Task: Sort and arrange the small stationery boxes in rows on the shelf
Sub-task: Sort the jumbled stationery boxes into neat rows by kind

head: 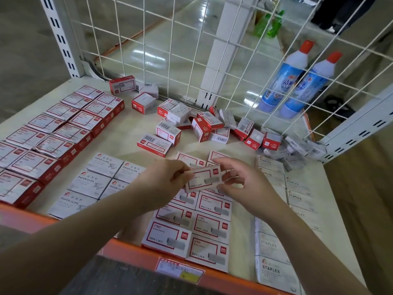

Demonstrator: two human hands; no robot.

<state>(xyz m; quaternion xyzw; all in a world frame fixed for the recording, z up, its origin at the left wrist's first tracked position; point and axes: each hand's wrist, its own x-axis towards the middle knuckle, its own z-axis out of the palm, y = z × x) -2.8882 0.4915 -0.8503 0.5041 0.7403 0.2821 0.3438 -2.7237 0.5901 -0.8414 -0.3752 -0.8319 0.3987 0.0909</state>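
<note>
Entry: I see one red-and-white staple box (203, 177) held in the air above the shelf (125, 133), over the double row of matching staple boxes (192, 228). Left hand (163, 179) pinches its left end, fingers curled onto it; right hand (242, 179) grips the right end, thumb and fingers around the edge. To the left I note white paper clip boxes (95, 182), then rows of red-edged boxes (53, 135) at far left. Grey-white boxes marked STAPLES (282, 220) run along the right. An unsorted heap of small boxes (204, 124) lies at the back against the wire grid (170, 50). Two blue bottles (297, 81) stand behind the grid.
</note>
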